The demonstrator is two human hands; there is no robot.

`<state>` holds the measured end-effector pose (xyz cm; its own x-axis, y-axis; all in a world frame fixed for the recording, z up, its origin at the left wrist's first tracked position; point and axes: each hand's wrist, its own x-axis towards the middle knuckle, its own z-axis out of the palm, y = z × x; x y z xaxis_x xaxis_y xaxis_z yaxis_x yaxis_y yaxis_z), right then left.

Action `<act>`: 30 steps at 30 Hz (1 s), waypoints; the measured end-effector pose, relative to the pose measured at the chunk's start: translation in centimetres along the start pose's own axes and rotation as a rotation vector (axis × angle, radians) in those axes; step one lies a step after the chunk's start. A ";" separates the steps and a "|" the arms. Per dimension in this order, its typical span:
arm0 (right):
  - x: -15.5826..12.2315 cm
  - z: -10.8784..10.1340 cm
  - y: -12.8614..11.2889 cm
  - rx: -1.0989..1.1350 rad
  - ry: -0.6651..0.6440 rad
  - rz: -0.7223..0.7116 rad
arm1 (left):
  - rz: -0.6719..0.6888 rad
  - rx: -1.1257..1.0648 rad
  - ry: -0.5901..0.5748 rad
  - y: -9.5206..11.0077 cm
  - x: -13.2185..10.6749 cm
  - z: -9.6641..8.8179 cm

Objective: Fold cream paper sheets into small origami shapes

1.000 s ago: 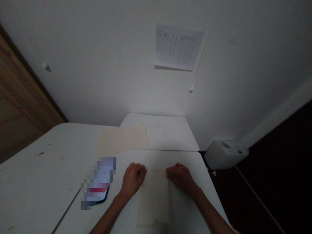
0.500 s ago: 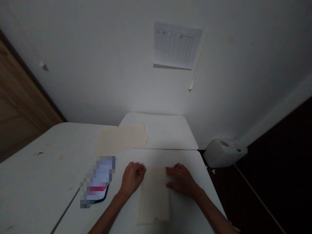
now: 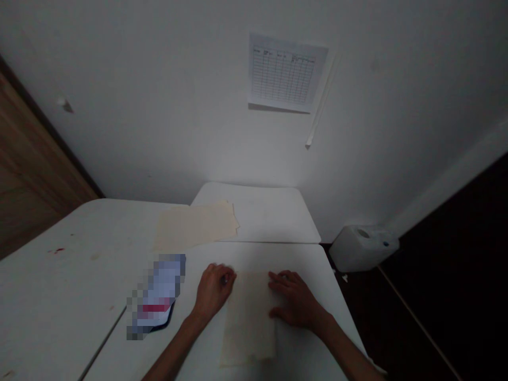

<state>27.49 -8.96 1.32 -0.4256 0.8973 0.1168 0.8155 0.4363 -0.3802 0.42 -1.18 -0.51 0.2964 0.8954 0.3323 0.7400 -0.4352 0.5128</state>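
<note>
A pale beige rectangular sheet (image 3: 249,320), like paper or thin cloth, lies flat on the white table (image 3: 313,365) in front of me. At its far left corner is my left hand (image 3: 215,287), fingers curled and thumb and forefinger pinched on the corner. My right hand (image 3: 296,299) rests along the sheet's right edge, its fingertips touching near the far right corner. The fingers there are stretched out, with the thumb apart and lower on the same edge. A small notch or tab shows at the sheet's near end.
Left of my left hand lies a phone (image 3: 161,291), its screen blurred out. More beige sheets (image 3: 196,225) lie farther back. A printed table (image 3: 283,73) hangs on the wall. A white plastic jerrycan (image 3: 361,248) stands on the floor, right of the table.
My right hand has opened slightly, its fingers flatter and more spread against the sheet's edge. The left hand keeps its place at the corner. The whole view has shifted a little.
</note>
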 end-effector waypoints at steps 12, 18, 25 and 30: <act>-0.2 0.3 -0.7 -0.029 0.009 -0.050 | -0.004 0.027 0.023 -0.4 0.1 0.4; -1.0 0.0 -0.6 -0.004 -0.036 -0.034 | -0.002 0.033 0.015 -0.4 0.1 0.4; -1.5 -0.4 -0.3 0.034 -0.164 -0.029 | -0.003 0.034 0.018 -0.4 0.1 0.5; -1.6 -0.9 -0.6 0.055 -0.201 -0.015 | -0.004 0.029 0.024 -0.4 0.1 0.4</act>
<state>27.99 -10.58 2.19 -0.5118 0.8570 -0.0607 0.7882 0.4402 -0.4301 0.39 -0.93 -0.98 0.2791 0.8943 0.3498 0.7585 -0.4287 0.4908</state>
